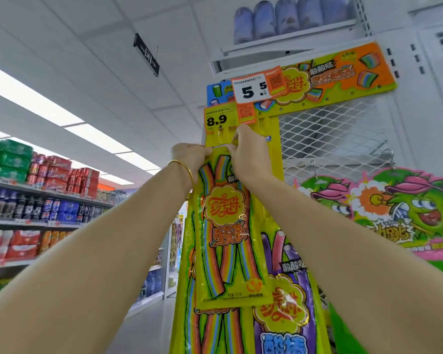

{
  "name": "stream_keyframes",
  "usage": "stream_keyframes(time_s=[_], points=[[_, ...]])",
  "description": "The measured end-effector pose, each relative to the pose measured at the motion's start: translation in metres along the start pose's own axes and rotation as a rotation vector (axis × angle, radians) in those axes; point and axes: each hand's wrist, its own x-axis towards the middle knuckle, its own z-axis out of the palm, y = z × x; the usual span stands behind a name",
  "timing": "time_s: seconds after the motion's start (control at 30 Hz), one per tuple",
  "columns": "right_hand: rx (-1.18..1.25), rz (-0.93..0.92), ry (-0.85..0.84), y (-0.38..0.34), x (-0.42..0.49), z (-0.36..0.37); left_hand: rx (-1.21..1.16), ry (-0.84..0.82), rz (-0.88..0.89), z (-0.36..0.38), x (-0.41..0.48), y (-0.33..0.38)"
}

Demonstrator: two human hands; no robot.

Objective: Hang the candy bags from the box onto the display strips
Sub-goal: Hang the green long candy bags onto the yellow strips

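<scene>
Bag top at strip, just under the 8.9 tag [216, 120]
Left hand [189, 155] and right hand [246, 152] pinch the candy bag [226, 233] at its top corners; long axis vertical, display strip [273, 149] directly behind (hook hidden).

Both your arms reach up and forward, bare to the wrists, converging at the middle of the view. Your left hand [189, 155] sits a little lower, fingers curled and pinching the top left edge of the bag [228, 233], a bangle [183, 175] round its wrist. Your right hand [248, 154] is just beside it and slightly higher, back toward you, fingers curled and pinching the bag's top right edge
</scene>
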Motion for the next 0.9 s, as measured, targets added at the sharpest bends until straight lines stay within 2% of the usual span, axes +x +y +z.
stream_keyframes(time_s=[0.17, 0.43, 0.67, 0.9], points=[[0.054, 0.016, -0.021, 0.002, -0.002, 0.0, 0.042, -0.032, 0.018, -0.003, -0.003, 0.0], [-0.017, 0.058, -0.059, 0.006, -0.004, -0.001, 0.175, -0.013, 0.146, -0.012, -0.01, -0.007], [-0.094, -0.024, -0.058, 0.008, -0.01, 0.002, 0.305, 0.009, 0.218, -0.02, -0.016, -0.018], [-0.177, -0.095, -0.148, 0.004, -0.012, -0.004, 0.412, 0.041, 0.249, -0.025, -0.018, -0.024]])
